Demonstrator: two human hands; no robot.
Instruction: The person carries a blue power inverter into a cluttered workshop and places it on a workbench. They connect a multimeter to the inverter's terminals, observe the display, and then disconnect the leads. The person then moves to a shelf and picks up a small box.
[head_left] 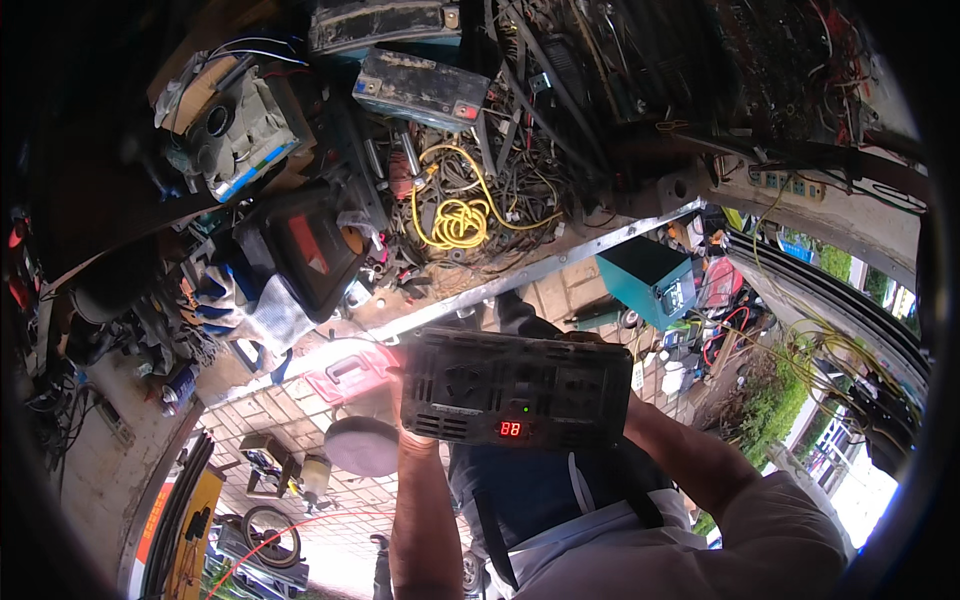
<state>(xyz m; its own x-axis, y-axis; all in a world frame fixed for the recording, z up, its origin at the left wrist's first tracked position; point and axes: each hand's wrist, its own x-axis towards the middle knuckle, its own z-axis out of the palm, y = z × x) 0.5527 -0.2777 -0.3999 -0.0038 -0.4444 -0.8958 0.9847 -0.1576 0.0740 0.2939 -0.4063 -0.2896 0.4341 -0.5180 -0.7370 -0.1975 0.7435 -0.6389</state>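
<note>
A black box-shaped electrical unit [515, 388] with vent slots, dark socket-like recesses, a lit red digital display and a small green light is held up in front of my body. My left hand [408, 425] grips its left end, with most of the fingers hidden behind the casing. At the right end my right hand [634, 412] holds the unit too, largely covered by it. The held unit is apart from the workbench edge [480, 292] beyond it.
Tangled wires, a coiled yellow cord [460, 222] and a dark battery [420, 88] crowd the bench. Work gloves [265, 312] lie to the left. A teal metal box [648, 280] stands at the right. Below are a round stool [361, 445] and a pink plastic piece [345, 372].
</note>
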